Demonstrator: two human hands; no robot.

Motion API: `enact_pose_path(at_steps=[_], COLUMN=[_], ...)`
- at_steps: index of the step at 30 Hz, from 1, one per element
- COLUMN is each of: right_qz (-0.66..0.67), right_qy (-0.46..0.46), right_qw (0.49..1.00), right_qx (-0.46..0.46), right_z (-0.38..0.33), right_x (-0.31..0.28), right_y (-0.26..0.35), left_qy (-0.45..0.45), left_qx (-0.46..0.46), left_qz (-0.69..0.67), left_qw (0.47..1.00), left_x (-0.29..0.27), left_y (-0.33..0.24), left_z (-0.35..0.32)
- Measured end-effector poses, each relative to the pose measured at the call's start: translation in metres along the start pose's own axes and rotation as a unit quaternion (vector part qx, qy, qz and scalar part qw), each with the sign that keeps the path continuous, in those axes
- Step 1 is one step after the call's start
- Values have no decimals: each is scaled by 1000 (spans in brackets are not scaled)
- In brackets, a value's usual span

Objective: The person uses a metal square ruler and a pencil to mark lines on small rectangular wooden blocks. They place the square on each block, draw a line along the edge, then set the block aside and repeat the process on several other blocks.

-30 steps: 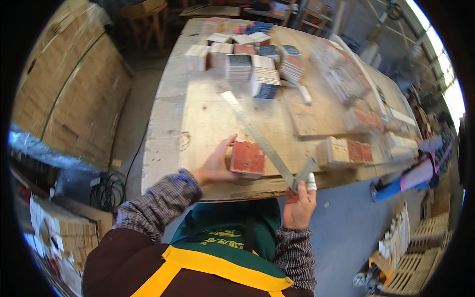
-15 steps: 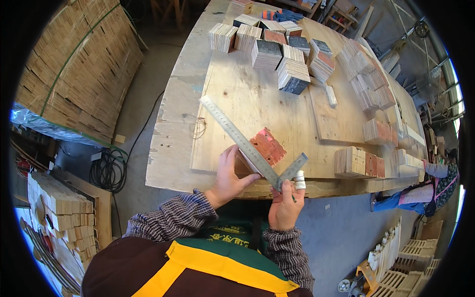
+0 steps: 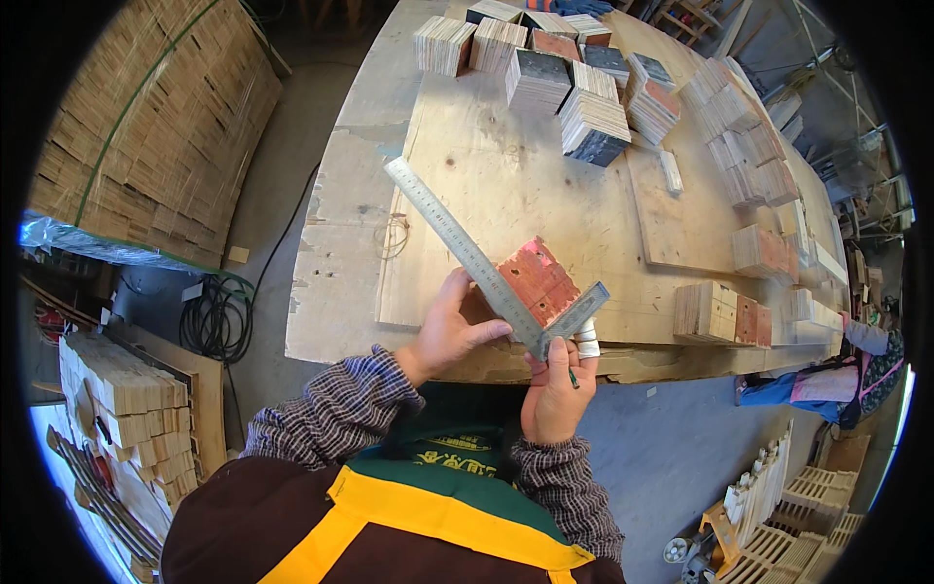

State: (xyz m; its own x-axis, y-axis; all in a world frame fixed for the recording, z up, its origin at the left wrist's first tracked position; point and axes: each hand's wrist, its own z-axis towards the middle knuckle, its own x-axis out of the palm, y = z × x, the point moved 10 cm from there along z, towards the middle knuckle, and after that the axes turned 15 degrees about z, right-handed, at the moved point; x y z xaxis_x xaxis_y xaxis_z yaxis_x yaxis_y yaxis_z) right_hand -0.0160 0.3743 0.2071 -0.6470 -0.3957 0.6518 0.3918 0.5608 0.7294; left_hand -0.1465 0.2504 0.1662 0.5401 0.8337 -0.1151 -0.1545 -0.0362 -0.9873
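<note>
A metal try square [image 3: 459, 245] lies across a red-topped plywood block [image 3: 541, 280] near the front edge of the table. Its long marked blade runs along the block's left side, and its short arm [image 3: 582, 310] lies against the near right side. My right hand [image 3: 558, 397] pinches the square at its corner. A thin dark green stick, perhaps a pencil, pokes out from this hand, and one finger has a white wrap [image 3: 588, 339]. My left hand [image 3: 446, 329] grips the block from the left, its fingertips partly hidden behind the blade.
Several plywood blocks [image 3: 537, 80] stand at the table's far side, with more stacks [image 3: 722, 313] along the right. A small wood strip [image 3: 671, 172] rests on a board. Wrapped timber [image 3: 156, 127] and coiled cable [image 3: 216, 326] are at left. Another person [image 3: 856, 365] is at far right.
The square and block have come together: the short arm, earlier apart from the block, now meets its near right side. The view has shifted slightly.
</note>
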Motion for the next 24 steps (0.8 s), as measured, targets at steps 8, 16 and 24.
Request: enact_pose_path(at_steps=[8,16,24], right_qz=[-28,-90,-100], right_qy=[4,20,28], right_qw=[1000,996,995], right_qx=[-7,-1,12], right_z=[5,8,11], right_x=[-1,-4,-4], right_y=[4,6,7], left_qy=[22,46,52], left_qx=[-27,-43,-44], left_qz=[-48,-124,-112], left_qw=[998,990,991], left_x=[0,2,1], left_y=[4,1,0], left_z=[7,11,13])
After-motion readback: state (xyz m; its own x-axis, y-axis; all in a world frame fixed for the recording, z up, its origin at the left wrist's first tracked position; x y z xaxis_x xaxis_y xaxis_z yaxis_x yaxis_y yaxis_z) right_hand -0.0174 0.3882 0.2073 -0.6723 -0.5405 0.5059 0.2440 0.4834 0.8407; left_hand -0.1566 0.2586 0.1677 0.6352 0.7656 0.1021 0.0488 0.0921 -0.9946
